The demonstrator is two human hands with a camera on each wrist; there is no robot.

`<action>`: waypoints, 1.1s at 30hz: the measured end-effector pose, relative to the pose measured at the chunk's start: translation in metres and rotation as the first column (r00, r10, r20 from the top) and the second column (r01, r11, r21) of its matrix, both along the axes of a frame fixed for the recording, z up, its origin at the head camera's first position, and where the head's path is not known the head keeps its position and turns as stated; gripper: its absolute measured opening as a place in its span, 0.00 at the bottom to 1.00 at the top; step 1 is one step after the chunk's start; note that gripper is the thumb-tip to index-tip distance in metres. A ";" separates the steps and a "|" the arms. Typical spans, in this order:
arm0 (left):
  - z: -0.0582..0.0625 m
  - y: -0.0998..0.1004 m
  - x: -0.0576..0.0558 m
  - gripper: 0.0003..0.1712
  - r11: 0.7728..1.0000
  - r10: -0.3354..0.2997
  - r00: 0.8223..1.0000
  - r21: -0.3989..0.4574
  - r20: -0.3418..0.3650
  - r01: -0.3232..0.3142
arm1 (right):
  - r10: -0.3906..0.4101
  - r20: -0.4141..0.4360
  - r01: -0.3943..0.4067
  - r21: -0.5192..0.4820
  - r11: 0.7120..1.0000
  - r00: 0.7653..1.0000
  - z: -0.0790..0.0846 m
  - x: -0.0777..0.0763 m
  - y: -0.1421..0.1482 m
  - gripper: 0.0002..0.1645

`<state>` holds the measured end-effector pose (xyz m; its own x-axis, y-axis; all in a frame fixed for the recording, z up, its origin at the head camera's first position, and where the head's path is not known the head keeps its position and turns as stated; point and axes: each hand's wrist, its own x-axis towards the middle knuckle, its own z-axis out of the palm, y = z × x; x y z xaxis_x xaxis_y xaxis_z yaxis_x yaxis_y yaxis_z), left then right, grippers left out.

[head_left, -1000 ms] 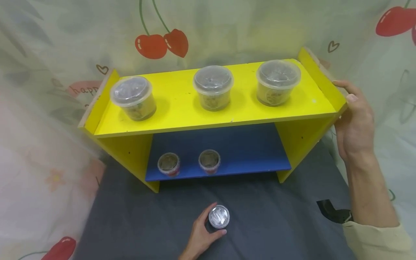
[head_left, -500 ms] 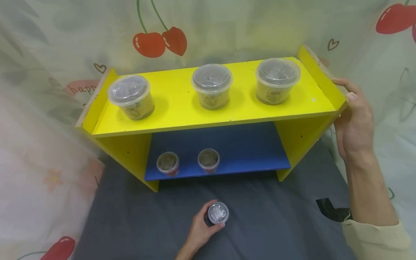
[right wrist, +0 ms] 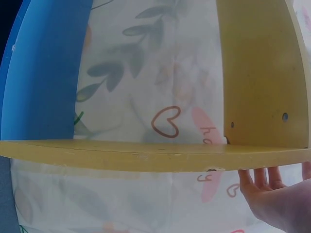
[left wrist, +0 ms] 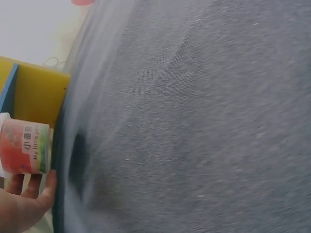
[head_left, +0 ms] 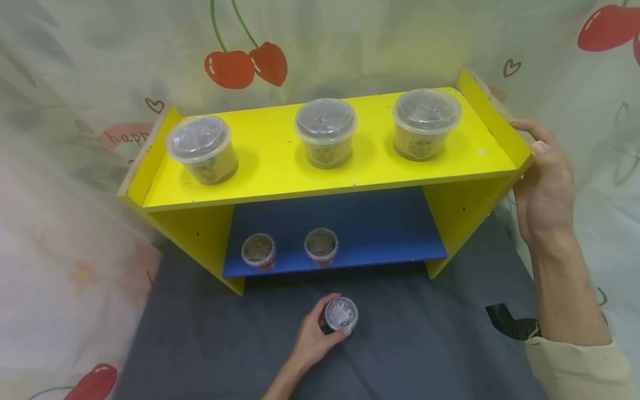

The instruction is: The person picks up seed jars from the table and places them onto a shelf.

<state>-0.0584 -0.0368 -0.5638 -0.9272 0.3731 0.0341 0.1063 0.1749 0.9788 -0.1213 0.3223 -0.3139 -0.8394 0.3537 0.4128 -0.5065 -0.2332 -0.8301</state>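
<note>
My left hand holds a small plastic cup with a clear lid, thumb and fingers on either side of it. The cup is over the dark cloth, just in front of the shelf unit. In the left wrist view, this cup shows a red and green label, with the fingers against it. My right hand touches the outside of the right yellow side panel near its top. In the right wrist view, its fingertips rest against the panel's outer face.
Three lidded tubs, among them the middle tub, stand on the yellow top shelf. Two small cups, including the left cup, stand on the blue lower shelf. A patterned curtain hangs behind; dark grey cloth lies below.
My left hand has moved the small cup forward toward the shelf unit and slightly right. The right hand stays against the side panel, and the tubs and cups on the shelves have not moved.
</note>
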 end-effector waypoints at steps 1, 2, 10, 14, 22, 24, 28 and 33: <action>-0.002 0.001 -0.002 0.42 1.000 -0.003 1.000 -0.003 -0.009 0.003 | -0.001 -0.001 0.001 0.000 1.000 1.000 0.000 0.000 0.000 0.26; -0.005 0.001 -0.004 0.42 1.000 -0.005 1.000 -0.005 -0.022 0.005 | 0.000 -0.002 0.000 -0.001 1.000 1.000 0.000 0.000 0.000 0.26; -0.010 0.003 -0.014 0.43 1.000 0.011 0.992 -0.010 -0.123 -0.013 | 0.006 -0.010 -0.006 -0.022 1.000 1.000 0.000 0.000 0.000 0.26; 0.001 0.007 -0.014 0.44 0.999 0.034 0.990 -0.020 -0.138 -0.037 | 0.005 -0.019 -0.005 -0.030 1.000 1.000 0.000 0.000 -0.001 0.26; 0.046 0.021 -0.009 0.42 0.998 0.048 0.983 0.039 -0.176 -0.042 | -0.041 -0.003 0.041 0.000 0.999 0.999 0.001 0.001 -0.003 0.26; 0.050 0.026 -0.011 0.43 0.998 0.040 0.983 0.049 -0.181 -0.032 | -0.041 -0.003 0.041 0.003 0.999 0.999 0.001 0.002 -0.003 0.26; 0.041 0.037 -0.018 0.43 0.999 0.021 0.982 0.053 -0.188 -0.011 | -0.042 -0.002 0.042 0.007 0.999 0.999 0.001 0.002 -0.003 0.26; 0.038 0.049 -0.023 0.44 0.998 0.028 0.971 0.058 -0.236 -0.015 | -0.044 0.000 0.044 0.012 0.999 0.999 0.001 0.001 -0.004 0.26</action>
